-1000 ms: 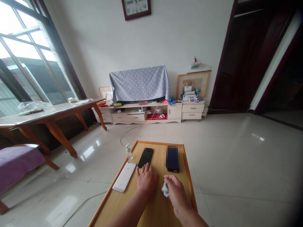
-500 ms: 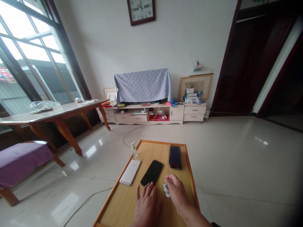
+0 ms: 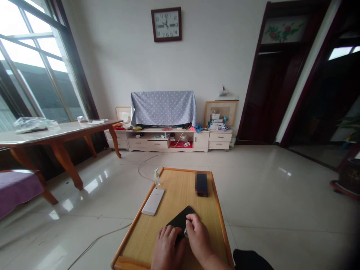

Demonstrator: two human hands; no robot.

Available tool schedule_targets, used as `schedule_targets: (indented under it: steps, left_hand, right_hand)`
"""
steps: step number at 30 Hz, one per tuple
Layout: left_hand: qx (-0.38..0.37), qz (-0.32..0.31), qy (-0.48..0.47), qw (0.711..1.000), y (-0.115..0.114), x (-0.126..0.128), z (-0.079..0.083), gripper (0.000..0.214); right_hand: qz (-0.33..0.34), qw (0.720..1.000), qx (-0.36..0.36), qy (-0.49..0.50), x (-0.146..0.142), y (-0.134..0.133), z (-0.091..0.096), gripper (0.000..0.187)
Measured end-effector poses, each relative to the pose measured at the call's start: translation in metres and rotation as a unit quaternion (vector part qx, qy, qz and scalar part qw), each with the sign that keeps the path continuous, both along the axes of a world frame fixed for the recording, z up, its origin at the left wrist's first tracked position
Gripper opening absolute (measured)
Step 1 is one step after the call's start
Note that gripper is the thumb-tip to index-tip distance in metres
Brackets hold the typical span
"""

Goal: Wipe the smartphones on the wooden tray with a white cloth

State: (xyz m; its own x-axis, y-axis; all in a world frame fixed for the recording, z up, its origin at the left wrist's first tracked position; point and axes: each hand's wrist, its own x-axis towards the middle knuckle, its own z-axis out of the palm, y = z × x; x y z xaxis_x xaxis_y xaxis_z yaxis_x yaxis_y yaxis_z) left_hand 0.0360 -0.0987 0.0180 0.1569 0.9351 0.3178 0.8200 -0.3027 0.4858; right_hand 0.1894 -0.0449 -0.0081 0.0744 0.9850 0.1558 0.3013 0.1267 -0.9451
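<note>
On the small wooden table (image 3: 174, 191) a black phone (image 3: 180, 221) lies near the front edge, partly under both hands. My left hand (image 3: 167, 247) rests on its near end with fingers laid flat. My right hand (image 3: 198, 238) is closed on a small grey-white cloth (image 3: 186, 233) pressed against the phone's screen; only a scrap of the cloth shows. A white phone (image 3: 153, 201) lies at the left edge. A dark phone (image 3: 201, 183) lies at the far right. A small pump bottle (image 3: 156, 177) stands at the far left corner.
A long wooden table (image 3: 56, 131) and a purple-covered seat (image 3: 17, 189) stand at left by the window. A TV cabinet (image 3: 168, 138) with a cloth-draped set lines the far wall. A cable (image 3: 95, 242) runs over the tiled floor. Dark doorways open at right.
The black phone has been drawn toward the table's front edge. My left hand now lies on it and my right hand has brought the cloth onto its screen. The view tilted up.
</note>
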Motion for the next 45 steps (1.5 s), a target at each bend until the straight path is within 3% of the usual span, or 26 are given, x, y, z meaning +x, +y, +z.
schedule_targets:
  steps: [6, 13, 21, 27, 34, 37, 41, 45]
  left_hand:
    - [0.039, -0.041, 0.034, 0.998, -0.013, 0.003, 0.003, 0.014]
    - [0.036, 0.018, 0.031, 0.999, -0.02, -0.007, -0.004, 0.026]
    - [0.003, 0.041, 0.007, 0.999, -0.026, -0.015, -0.001, 0.029]
    - [-0.011, 0.047, -0.004, 0.999, -0.026, -0.018, -0.001, 0.03]
    - [-0.038, 0.033, 0.015, 0.999, -0.023, -0.018, -0.003, 0.031]
    - [-0.039, 0.081, 0.026, 0.996, -0.019, -0.016, -0.008, 0.035]
    - [-0.087, 0.186, 0.066, 0.976, -0.012, -0.011, -0.015, 0.062]
    - [-0.126, 0.181, 0.1, 0.97, -0.009, -0.008, -0.019, 0.073]
  right_hand:
    - [-0.002, 0.999, 0.026, -0.029, -0.009, -0.027, -0.009, 0.039]
    - [0.02, 0.998, 0.04, -0.049, -0.012, -0.046, -0.006, 0.036]
    - [0.041, 0.981, 0.094, -0.164, -0.025, -0.049, -0.006, 0.024]
    - [0.055, 0.977, 0.106, -0.176, -0.027, -0.053, 0.0, 0.022]
    - [0.03, 0.962, 0.111, -0.248, -0.026, -0.044, -0.014, 0.02]
    - [0.022, 0.959, 0.116, -0.258, -0.025, -0.043, -0.018, 0.02]
    - [0.004, 0.965, 0.134, -0.227, -0.022, -0.044, -0.016, 0.022]
    - [-0.035, 0.968, 0.162, -0.188, -0.017, -0.044, -0.015, 0.023]
